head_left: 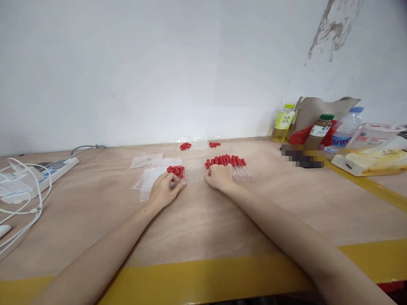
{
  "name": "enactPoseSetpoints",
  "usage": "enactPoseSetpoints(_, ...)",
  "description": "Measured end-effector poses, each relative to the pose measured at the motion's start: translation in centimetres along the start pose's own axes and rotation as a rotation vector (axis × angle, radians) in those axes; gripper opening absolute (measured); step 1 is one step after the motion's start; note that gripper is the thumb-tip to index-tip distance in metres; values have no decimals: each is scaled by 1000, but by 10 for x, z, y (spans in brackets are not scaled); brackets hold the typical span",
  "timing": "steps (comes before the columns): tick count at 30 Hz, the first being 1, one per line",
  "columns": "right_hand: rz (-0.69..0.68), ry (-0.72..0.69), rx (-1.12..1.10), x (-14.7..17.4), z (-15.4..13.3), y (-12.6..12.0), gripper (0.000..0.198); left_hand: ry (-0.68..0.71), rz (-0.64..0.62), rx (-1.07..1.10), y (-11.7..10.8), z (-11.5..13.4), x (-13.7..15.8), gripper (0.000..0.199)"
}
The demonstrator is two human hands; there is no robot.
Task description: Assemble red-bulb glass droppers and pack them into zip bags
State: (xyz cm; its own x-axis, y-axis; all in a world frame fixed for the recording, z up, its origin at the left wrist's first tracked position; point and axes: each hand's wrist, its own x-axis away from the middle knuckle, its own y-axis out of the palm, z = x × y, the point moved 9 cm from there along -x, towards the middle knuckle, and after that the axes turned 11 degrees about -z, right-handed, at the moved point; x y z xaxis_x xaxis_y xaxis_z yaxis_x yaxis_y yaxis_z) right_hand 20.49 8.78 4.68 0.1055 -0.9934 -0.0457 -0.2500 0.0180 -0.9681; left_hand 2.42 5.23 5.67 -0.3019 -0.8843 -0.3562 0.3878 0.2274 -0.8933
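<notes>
A row of bare glass dropper tubes [195, 175] lies side by side on the table between my hands. At its left end my left hand [163, 190] rests with thumb and fingers apart, fingertips beside a small pile of red rubber bulbs [176, 170]. My right hand [219, 176] is closed at the right end of the row, its fingers curled down; what they grip is hidden. Just beyond and to the right of it lie several glass droppers with red bulbs fitted [240, 166], fanned out. Clear zip bags [151, 180] lie partly under my left hand.
Two further groups of red bulbs, left [185, 146] and right [215, 145], lie on clear plastic near the wall. A power strip [60, 170] with white cables stands left. Drink bottles [319, 131], a paper bag [337, 108] and a tissue pack [370, 163] stand right.
</notes>
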Motion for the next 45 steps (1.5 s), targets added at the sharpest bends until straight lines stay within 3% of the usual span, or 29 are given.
enactPoseSetpoints(8, -133, 100, -35, -23, -8, 14, 19, -32, 52, -44, -4, -9, -1, 24)
enactPoseSetpoints(14, -188, 90, -129, -16, -7, 13, 21, -46, 51, -7, -3, -13, -1, 19)
enactPoseSetpoints(18, -154, -8, -226, 5, 5, -6, 26, -53, 96, 27, -8, -12, 1, 19)
enactPoseSetpoints(22, -3, -235, -444, 30, 26, -29, 24, -28, 120, 34, -21, -14, -9, 17)
enactPoseSetpoints(24, 62, -303, -449, 41, 39, -30, 26, -46, 73, 37, -23, -22, -24, 19)
enactPoseSetpoints(27, 176, -392, -380, 56, 50, -27, 25, -178, -39, 70, -20, -46, -53, 25)
enactPoseSetpoints(30, 221, -411, -315, 64, 53, -17, 22, -205, -153, 138, -9, -60, -81, 26)
enactPoseSetpoints(35, 217, -405, -223, 68, 48, -9, 20, -147, -478, 325, 25, -56, -99, 29)
enactPoseSetpoints(38, 198, -431, -185, 70, 43, -8, 21, -132, -600, 400, 36, -51, -95, 30)
enactPoseSetpoints(41, 190, -435, -158, 71, 40, -8, 21, -121, -610, 453, 38, -47, -93, 28)
enactPoseSetpoints(45, 187, -442, -152, 73, 38, -7, 21, -100, -463, 505, 30, -46, -94, 23)
